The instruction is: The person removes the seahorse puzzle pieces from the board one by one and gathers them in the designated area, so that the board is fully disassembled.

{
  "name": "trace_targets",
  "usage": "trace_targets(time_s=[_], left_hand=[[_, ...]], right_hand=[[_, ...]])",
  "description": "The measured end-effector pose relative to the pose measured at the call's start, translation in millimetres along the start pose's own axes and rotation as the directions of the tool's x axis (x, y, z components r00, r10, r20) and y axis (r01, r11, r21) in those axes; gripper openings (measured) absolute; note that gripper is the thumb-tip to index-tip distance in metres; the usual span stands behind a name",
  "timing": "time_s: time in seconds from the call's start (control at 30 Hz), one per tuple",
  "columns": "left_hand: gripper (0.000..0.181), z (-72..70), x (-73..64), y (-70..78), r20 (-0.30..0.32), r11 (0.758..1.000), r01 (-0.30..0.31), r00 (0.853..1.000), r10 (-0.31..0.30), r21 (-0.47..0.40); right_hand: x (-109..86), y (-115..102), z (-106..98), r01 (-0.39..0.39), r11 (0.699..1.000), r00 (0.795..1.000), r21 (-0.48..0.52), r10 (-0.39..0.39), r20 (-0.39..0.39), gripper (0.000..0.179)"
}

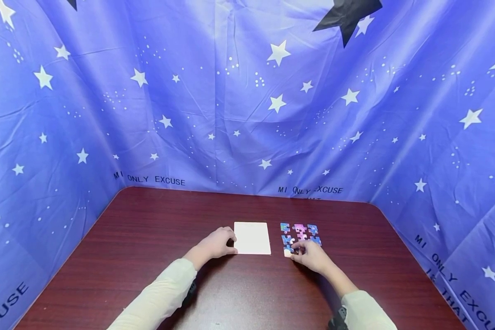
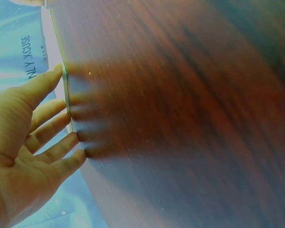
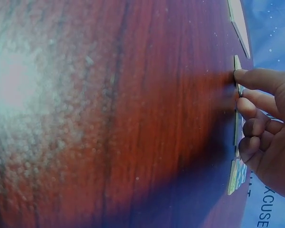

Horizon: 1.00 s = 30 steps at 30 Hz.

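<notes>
Dark red wood table [image 1: 148, 256], left hand [image 1: 215, 244] with straight fingers [image 2: 57, 149] touching the white board's [image 1: 252, 238] left edge, right hand [image 1: 312, 255] with curled fingers [image 3: 256, 80] pinching a puzzle piece [image 1: 288, 251] at the colourful jigsaw's [image 1: 300, 234] near corner, right of the board

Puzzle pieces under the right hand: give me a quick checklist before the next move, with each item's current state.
1. Right hand on a puzzle piece: ok, its fingertips touch the nearest piece of the group.
2. Piece actually pinched: cannot tell, the fingers are curled at its edge but the hold is hidden.
3. Left hand steadying the white board: ok, its straight fingers rest against the board's left edge.
4. White board flat on the wooden table: ok.
5. Remaining puzzle pieces within reach: ok, they lie just beyond the right hand, right of the board.
6. Board surface free of pieces: ok, none lie on it.
</notes>
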<state>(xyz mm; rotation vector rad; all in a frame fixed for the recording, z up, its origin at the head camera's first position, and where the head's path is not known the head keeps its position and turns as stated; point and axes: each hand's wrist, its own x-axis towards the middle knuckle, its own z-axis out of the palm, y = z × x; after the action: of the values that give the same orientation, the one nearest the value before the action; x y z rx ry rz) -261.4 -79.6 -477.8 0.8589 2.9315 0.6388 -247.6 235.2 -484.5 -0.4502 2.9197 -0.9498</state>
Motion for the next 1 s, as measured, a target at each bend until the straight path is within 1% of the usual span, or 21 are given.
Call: trace_targets(time_s=[0.27, 0.43, 0.63, 0.87, 1.0], left_hand=[[0.029, 0.3, 0.6, -0.2, 0.006, 1.0, 0.012, 1.0, -0.012, 0.0], [0.03, 0.2, 1.1, -0.7, 0.004, 1.0, 0.006, 1.0, -0.006, 0.009], [0.03, 1.9, 1.3, -2.1, 0.007, 1.0, 0.026, 1.0, -0.026, -0.002], [0.029, 2.2, 1.8, -1.7, -0.003, 1.0, 0.008, 1.0, -0.008, 0.002], [0.029, 2.0, 2.9, -1.6, -0.002, 1.0, 0.014, 1.0, -0.014, -0.006]], right_hand=[[-0.7, -0.6, -2.5, 0.001, 1.0, 1.0, -0.002, -0.001, 0.011, 0.025], [-1.1, -0.3, -3.2, 0.004, 1.0, 1.0, 0.005, -0.004, 0.014, 0.024], [0.0, 2.2, -2.8, -0.005, 1.0, 1.0, -0.001, 0.005, 0.023, 0.025], [0.0, 2.5, -3.6, -0.021, 1.0, 0.999, 0.0, 0.021, 0.027, 0.027], [0.6, 2.6, -6.0, -0.01, 1.0, 1.0, -0.01, 0.01, 0.015, 0.028]])
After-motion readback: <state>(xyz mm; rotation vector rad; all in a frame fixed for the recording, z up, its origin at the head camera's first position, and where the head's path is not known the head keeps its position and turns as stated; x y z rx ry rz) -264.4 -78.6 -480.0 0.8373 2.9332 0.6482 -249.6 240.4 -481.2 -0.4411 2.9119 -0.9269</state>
